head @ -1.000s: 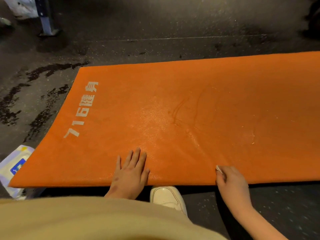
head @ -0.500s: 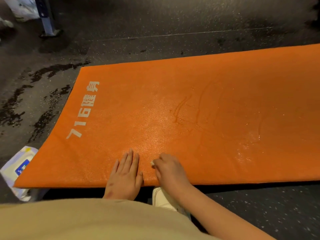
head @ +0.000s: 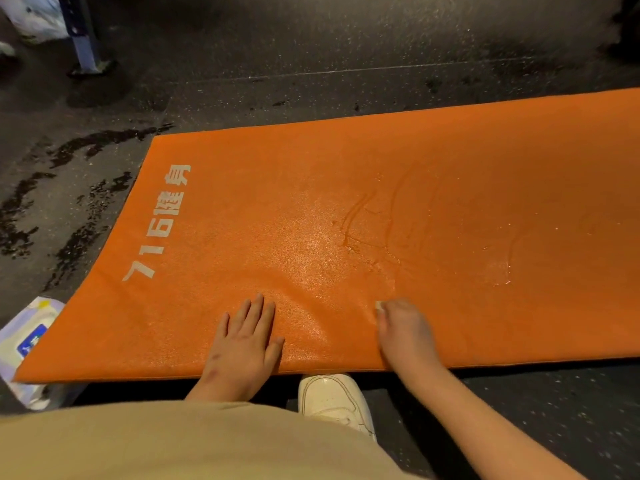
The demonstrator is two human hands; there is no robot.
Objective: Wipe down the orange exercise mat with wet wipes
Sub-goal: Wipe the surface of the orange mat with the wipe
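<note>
The right hand had its fingers curled over a small white wet wipe, and only a corner of it peeked out. It pressed the wipe onto the big flat orange foam exercise mat, near the front edge. Half a second before, this hand was right beside the left hand. Now it had slid away to the right, so the rubbing looked like it was going back and forth. The left hand lay flat with its fingers spread, holding the mat down on the dark speckled floor. The middle of the mat shone wet.
</note>
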